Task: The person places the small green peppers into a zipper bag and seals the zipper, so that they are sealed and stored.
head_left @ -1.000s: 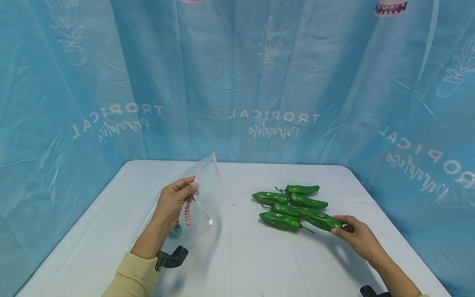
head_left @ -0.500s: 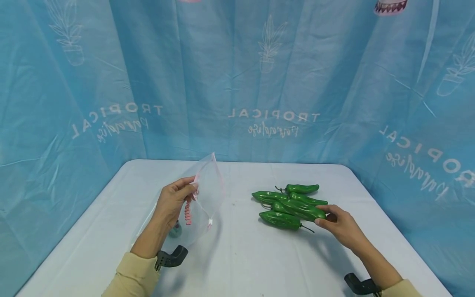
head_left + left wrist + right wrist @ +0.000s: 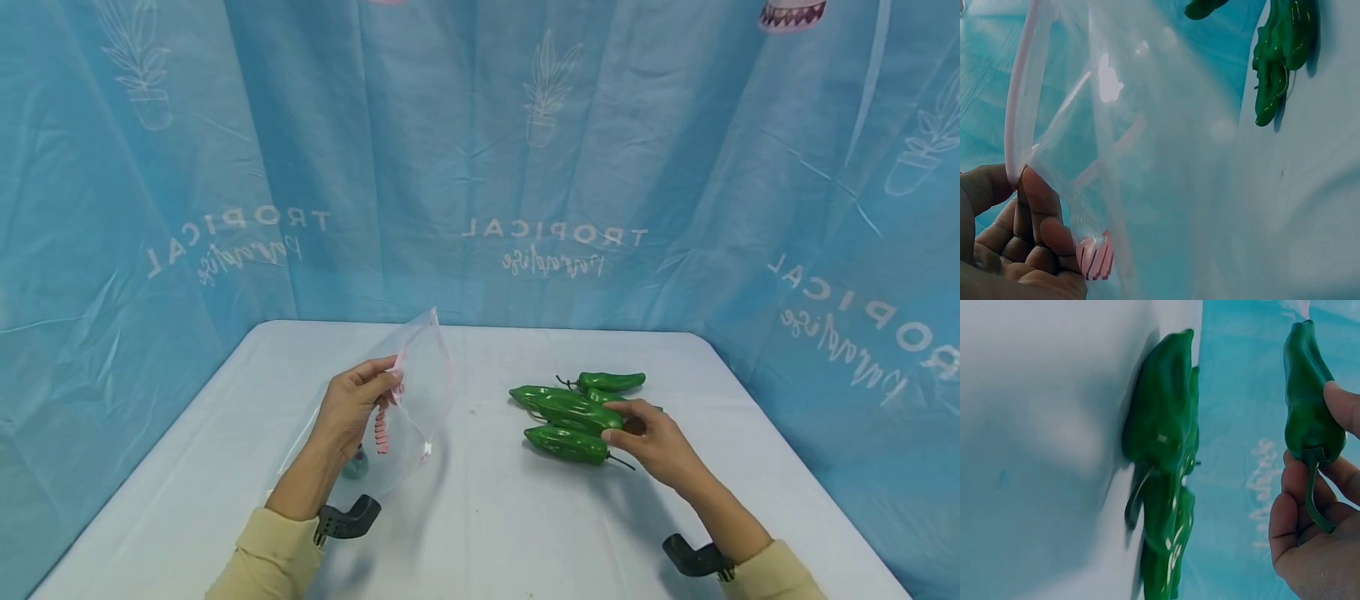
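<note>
My left hand [image 3: 352,408] pinches the pink-edged rim of a clear zip bag [image 3: 423,400], holding it up with its mouth parted; in the left wrist view, pink printing [image 3: 1094,256] shows near the fingers. Over the pile of peppers, my right hand [image 3: 660,437] grips a green pepper [image 3: 573,410] near its stem end, between thumb and fingers. The right wrist view has this held pepper [image 3: 1310,394] apart from the others, its stem curving toward the palm. Several more green peppers lie under and around it, among them one in front [image 3: 566,445] and one at the back [image 3: 611,382].
A white-covered table [image 3: 480,533] lies beneath everything. Blue curtains [image 3: 420,167] with white lettering hang behind it and along both sides. Dark camera mounts [image 3: 348,518] are strapped to the wrists.
My right hand has carried the gripped pepper leftward, from the right edge of the pile to above its middle. The left hand and the bag have stayed in place.
</note>
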